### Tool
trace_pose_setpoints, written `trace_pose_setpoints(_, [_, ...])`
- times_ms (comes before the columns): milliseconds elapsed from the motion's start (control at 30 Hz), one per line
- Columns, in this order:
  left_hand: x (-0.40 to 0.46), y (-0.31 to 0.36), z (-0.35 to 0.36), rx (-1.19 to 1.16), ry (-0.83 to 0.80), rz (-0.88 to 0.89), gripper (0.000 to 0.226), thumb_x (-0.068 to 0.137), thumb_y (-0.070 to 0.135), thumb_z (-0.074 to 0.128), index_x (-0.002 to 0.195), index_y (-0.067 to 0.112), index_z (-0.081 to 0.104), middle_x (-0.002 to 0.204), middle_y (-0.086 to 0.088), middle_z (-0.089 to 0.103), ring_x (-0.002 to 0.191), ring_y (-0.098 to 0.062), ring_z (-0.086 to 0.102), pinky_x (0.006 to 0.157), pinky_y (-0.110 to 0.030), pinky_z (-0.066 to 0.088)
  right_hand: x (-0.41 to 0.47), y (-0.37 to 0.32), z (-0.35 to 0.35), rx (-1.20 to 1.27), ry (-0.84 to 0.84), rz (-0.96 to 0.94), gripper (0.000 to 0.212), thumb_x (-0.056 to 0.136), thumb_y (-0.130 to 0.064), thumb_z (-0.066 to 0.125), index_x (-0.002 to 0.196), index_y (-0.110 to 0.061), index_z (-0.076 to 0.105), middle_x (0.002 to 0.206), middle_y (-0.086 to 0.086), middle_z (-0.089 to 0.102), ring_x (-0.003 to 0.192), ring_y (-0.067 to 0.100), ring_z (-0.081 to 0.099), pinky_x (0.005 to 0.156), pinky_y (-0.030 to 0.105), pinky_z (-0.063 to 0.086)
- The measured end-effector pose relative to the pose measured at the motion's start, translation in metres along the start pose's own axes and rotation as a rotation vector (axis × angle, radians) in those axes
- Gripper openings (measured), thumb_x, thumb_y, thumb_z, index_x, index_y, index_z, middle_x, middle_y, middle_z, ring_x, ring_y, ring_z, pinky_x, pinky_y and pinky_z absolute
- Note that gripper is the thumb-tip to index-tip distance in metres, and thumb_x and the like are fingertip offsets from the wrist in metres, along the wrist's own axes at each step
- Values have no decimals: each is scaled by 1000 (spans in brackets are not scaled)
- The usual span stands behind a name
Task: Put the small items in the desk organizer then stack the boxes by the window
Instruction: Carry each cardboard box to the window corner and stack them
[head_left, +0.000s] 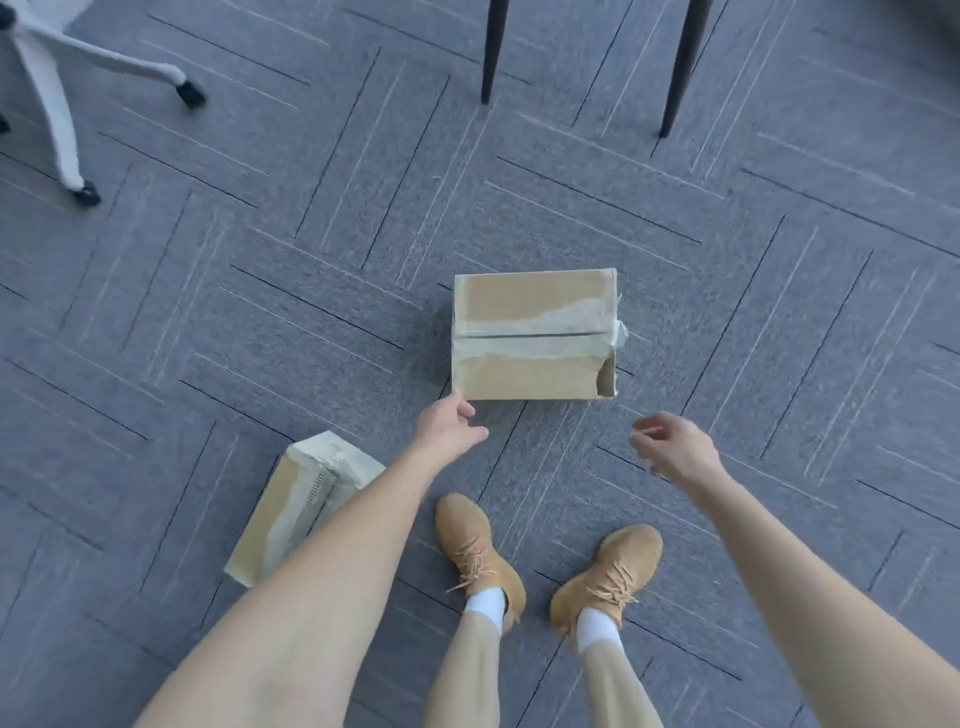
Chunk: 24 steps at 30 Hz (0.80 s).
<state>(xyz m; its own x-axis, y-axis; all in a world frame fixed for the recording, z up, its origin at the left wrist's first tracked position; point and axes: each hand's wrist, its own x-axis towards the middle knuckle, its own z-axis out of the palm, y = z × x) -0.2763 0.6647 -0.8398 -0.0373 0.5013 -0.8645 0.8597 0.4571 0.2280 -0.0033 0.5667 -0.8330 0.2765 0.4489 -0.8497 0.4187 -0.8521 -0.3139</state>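
- Reaching down w/ both hands toward the larger box (535, 335) on the carpet (208, 312); neither hand is holding anything.
- Left hand (447, 423) is hovering at the box's near-left corner, fingers loosely curled, thumb apart from them – can't tell if the fingertips are touching the cardboard or just shy of it.
- Right hand (675, 449) is hanging apart from the box, below and right of its near-right corner, fingers spread and slightly bent, gripping nothing.
- Hands are sitting wide, 1 per side, prob. because the box is too broad for a 1-hand pinch; a 2-sided clamp looks like the plan.
- Larger box is lying flat, top flaps shut along a centre seam w/ torn pale tape; near-right corner is ripped open, so gripping there could crumple it – lower on the side walls seems safer.
- Smaller box (301, 504) is lying at an angle to the left, partly hidden under the left forearm, also taped and scuffed; well apart from the larger 1.
- 2 tan shoes (478, 551) are standing just behind the hands – the person is bending over the work.
- White office-chair base (62, 78) is sitting top left, 2 dark chair legs (493, 47) top centre; both well apart from the boxes.
- No desk organizer, small items or window are showing, so judging stage: box-stacking part is starting, w/ nothing stacked yet.
- Larger box prob. makes sense as the bottom of the stack.
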Motion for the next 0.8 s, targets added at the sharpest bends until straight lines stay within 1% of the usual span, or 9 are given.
trace_pose_setpoints(67, [41,-14,23,35,-18,-3,33,84,26,74,114,17,63,117,-1,64,97,-15,55,79,-25,40,45,18,16,8,18,21,27,90,-27,64,115,-16,67,105,3,73,87,24,69,86,37,56])
trace_pose_setpoints(200, [113,-46,59,124,-26,-8,34,84,29,74,114,16,64,120,-1,63,104,-17,58,80,-26,40,125,56,53,22,41,81,30,88,-26,67,116,-15,67,110,7,73,90,28,71,90,46,57])
trace_pose_setpoints(300, [157,-72,80,153,15,-43,38,86,29,73,120,13,64,126,-3,62,114,-21,58,83,-25,39,169,76,78,-38,69,97,38,87,-25,69,123,-15,63,119,8,70,99,30,68,94,43,54])
trace_pose_setpoints(367, [182,-89,90,135,76,-80,47,86,31,73,126,10,62,131,-6,61,121,-24,56,89,-26,42,191,81,90,-43,74,90,50,86,-27,71,132,-15,57,123,9,68,99,29,66,93,38,53])
trace_pose_setpoints(467, [210,-111,104,37,143,-106,66,81,34,80,136,8,53,137,-9,58,126,-27,54,101,-35,45,215,86,107,17,66,59,64,82,-31,76,138,-17,50,123,9,64,99,28,65,91,42,54])
trace_pose_setpoints(567, [233,-123,111,-80,179,-91,86,74,33,86,145,17,40,144,-6,53,130,-27,52,106,-39,44,231,91,120,97,96,24,61,79,-27,80,133,-21,53,125,5,63,105,25,61,90,35,47])
trace_pose_setpoints(667, [255,-128,113,-259,173,7,100,67,24,90,149,27,32,142,4,55,131,-20,51,110,-39,40,241,95,131,148,152,2,60,80,-20,80,133,-27,55,130,1,64,117,23,59,97,35,42])
trace_pose_setpoints(733, [266,-130,115,-342,174,59,98,67,19,91,147,28,35,131,7,61,123,-16,55,106,-33,43,248,99,137,211,169,-16,66,79,-18,81,138,-27,53,132,1,64,121,22,57,98,34,40])
trace_pose_setpoints(800, [273,-129,117,-378,159,84,87,68,16,90,141,27,44,121,11,64,116,-13,59,100,-29,44,254,99,139,269,175,-58,79,75,-19,84,143,-31,46,130,-3,63,119,19,56,98,31,37])
